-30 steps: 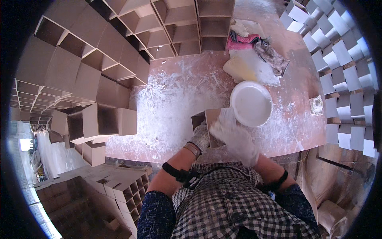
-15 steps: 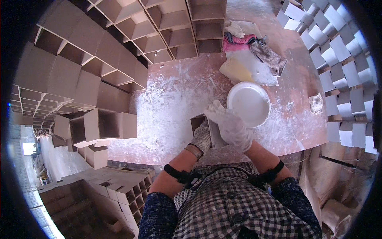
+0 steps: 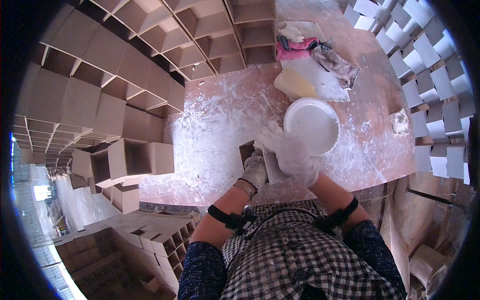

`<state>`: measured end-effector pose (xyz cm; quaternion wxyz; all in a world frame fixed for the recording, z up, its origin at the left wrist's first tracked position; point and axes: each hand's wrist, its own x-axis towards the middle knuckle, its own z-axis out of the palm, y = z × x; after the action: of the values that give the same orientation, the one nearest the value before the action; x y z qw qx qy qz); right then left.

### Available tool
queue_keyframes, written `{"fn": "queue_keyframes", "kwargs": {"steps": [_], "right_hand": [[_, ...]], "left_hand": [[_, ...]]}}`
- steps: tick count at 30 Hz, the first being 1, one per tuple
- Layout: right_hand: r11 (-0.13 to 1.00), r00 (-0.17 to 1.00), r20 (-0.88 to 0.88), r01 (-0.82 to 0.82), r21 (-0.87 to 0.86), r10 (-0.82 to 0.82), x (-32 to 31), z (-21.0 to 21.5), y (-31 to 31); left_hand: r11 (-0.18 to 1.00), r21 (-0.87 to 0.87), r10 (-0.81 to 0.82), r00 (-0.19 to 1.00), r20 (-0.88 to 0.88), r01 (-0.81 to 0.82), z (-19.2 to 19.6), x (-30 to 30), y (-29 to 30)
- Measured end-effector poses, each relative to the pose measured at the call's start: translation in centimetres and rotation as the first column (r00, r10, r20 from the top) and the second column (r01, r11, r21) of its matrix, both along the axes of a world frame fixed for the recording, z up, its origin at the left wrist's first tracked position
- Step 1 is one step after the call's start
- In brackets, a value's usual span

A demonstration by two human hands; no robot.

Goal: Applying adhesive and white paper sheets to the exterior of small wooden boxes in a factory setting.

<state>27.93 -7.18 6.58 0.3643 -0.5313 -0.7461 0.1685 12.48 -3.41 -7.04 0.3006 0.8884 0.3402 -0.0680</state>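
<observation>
My left hand (image 3: 255,169), in a grey knit glove, grips a small open cardboard box (image 3: 271,167). Its fingers reach into the box's dark opening, so their tips are hidden. My right hand (image 3: 294,157), in a whitish glove, lies against the right side of this box and is smeared by motion. Whether its fingers hold anything does not show. Just beyond the right hand stands a round white tub (image 3: 311,125) with white contents.
Stacked open boxes (image 3: 135,160) rise at the left and far side. More grey boxes (image 3: 440,85) line the right. Beyond the tub, a pink cloth (image 3: 297,47), a patterned cloth (image 3: 337,65) and a yellowish sheet (image 3: 295,85) lie on the white-smeared reddish table (image 3: 215,120).
My right hand has shifted slightly along the box's side and is more blurred. My left hand keeps its grip on the box. The whole view has tilted a little.
</observation>
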Motion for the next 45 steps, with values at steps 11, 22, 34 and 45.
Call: {"fn": "queue_keyframes", "kwargs": {"steps": [11, 22, 34, 45], "right_hand": [[0.963, 0.936, -0.229, 0.251, -0.097, -0.267, 2.5, -3.7, -10.1], [0.993, 0.958, 0.282, 0.075, -0.097, -0.045, -0.5, -1.1, -10.8], [0.981, 0.934, 0.311, 0.138, 0.139, -0.176, -2.5, 0.5, -7.8], [0.986, 0.904, 0.427, 0.088, -0.145, -0.018, -2.4, -0.6, -7.1]], "left_hand": [[0.918, -0.272, 0.289, 0.956, -0.038, -0.288, 7.0, 0.9, -0.4], [0.776, -0.515, 0.513, 0.84, 0.177, -0.365, 1.7, -0.9, -0.7], [0.913, -0.402, 0.026, 0.973, 0.229, 0.071, 4.2, -3.6, 2.5], [0.988, -0.027, -0.133, 0.934, 0.33, 0.15, 1.8, -3.1, 1.6]]}}
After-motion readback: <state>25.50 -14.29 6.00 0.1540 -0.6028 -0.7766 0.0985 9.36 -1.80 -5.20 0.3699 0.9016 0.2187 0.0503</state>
